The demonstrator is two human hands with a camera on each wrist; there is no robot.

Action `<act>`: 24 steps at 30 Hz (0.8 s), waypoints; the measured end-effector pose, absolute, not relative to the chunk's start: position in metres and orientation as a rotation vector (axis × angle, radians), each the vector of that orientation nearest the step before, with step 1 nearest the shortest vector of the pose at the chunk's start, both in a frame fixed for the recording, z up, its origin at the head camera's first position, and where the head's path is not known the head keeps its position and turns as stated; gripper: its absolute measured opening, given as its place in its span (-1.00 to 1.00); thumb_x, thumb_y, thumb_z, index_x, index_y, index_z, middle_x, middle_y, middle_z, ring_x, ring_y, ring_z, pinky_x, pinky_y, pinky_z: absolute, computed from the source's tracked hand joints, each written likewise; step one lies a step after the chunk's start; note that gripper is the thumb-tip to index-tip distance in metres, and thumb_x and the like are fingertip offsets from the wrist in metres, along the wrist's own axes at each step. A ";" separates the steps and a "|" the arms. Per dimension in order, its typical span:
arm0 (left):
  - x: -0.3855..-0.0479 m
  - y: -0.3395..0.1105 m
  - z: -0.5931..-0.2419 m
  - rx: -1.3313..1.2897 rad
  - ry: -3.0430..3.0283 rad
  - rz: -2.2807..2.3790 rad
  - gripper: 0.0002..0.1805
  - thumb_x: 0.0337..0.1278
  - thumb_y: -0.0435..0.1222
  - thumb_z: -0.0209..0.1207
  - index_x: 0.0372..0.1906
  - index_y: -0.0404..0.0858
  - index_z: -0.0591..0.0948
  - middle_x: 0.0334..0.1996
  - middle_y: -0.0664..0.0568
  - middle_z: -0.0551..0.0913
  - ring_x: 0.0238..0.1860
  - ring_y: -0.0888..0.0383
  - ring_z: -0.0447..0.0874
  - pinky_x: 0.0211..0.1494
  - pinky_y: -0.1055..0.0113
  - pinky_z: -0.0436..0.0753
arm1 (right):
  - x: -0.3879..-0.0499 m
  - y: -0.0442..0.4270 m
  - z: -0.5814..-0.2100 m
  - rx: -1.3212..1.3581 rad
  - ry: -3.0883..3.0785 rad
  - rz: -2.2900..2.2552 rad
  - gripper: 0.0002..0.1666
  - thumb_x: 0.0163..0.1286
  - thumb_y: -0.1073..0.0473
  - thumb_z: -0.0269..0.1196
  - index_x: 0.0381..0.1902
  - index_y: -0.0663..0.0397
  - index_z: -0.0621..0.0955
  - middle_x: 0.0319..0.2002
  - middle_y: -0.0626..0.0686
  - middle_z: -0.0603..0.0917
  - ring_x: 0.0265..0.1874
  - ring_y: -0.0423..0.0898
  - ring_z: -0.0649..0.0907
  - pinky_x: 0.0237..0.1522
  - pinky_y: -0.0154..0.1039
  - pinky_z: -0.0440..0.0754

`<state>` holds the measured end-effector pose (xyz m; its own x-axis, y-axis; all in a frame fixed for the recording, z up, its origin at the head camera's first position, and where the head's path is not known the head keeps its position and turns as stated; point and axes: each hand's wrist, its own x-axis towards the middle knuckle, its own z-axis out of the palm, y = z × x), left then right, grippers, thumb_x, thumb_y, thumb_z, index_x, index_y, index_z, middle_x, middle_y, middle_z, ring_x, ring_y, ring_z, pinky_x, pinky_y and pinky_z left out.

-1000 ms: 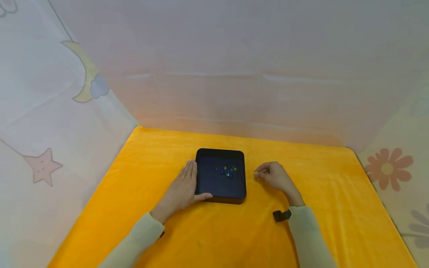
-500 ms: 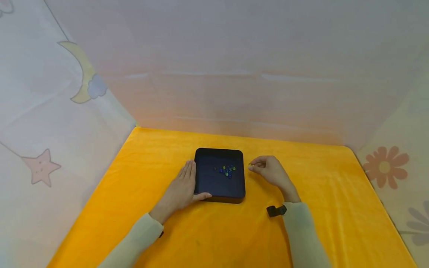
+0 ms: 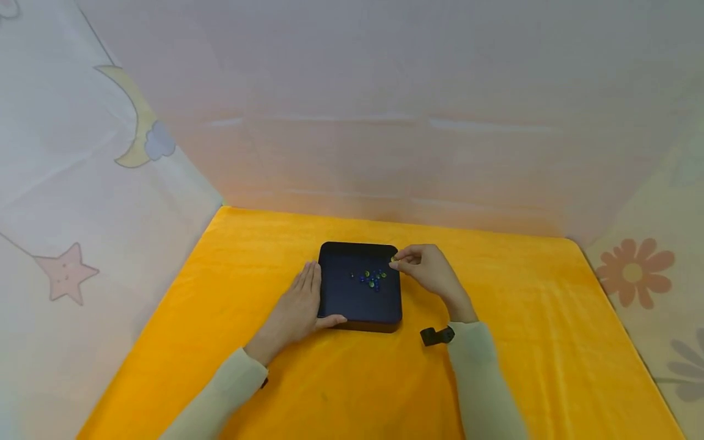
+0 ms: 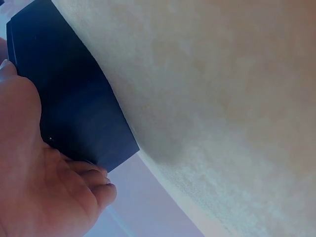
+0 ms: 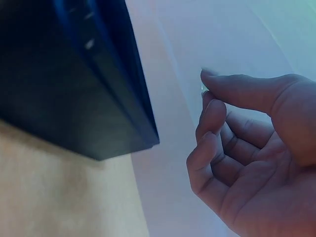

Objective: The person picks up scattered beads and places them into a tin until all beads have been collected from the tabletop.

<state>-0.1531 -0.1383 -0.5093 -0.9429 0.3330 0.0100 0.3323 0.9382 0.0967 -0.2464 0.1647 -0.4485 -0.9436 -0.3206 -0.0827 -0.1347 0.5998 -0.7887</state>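
Observation:
A square black tray point(image 3: 343, 302) lies on the yellow cloth, its outer wall point(image 4: 74, 89) large in the left wrist view. Several small blue and yellow-green glass marbles point(image 3: 371, 284) lie loosely grouped in it, right of the middle. My left hand point(image 3: 294, 308) rests against the tray's left side with fingers straight, the thumb along the front edge. Between thumb and fingertips my right hand point(image 3: 434, 275) pinches a small yellowish marble point(image 3: 393, 260) at the tray's back right corner. In the right wrist view that marble point(image 5: 204, 89) is mostly covered by the fingers.
Yellow cloth point(image 3: 341, 385) covers the tabletop around the tray. Pale fabric walls point(image 3: 352, 165) printed with a moon, a star and flowers stand at the back and both sides. A black strap device point(image 3: 437, 336) sits at the right wrist.
My right hand has moved left and away from me with the pinched marble, from beside the tray to its back right corner. The left hand and tray have stayed in place.

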 end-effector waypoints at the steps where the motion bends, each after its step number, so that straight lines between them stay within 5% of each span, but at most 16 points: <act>1: -0.153 -0.139 -0.509 0.533 3.087 0.152 0.34 0.28 0.55 -0.13 0.66 -0.51 -0.04 0.69 -0.39 -0.02 0.73 -0.25 -0.06 0.75 -0.07 0.15 | -0.247 0.162 -0.447 -0.384 2.613 -1.263 -0.71 0.50 0.02 0.37 0.01 0.07 0.76 -0.10 0.13 0.81 -0.09 0.19 0.77 -0.11 -0.17 0.75; 24: -0.153 -0.141 -0.508 0.513 3.053 0.208 0.37 0.25 0.58 -0.16 0.67 -0.49 -0.12 0.70 -0.37 -0.10 0.74 -0.25 -0.11 0.76 -0.08 0.11 | -0.262 0.119 -0.437 -0.457 2.571 -1.294 -0.63 0.47 -0.02 0.39 0.06 0.10 0.74 -0.08 0.16 0.80 -0.05 0.24 0.75 -0.04 -0.10 0.78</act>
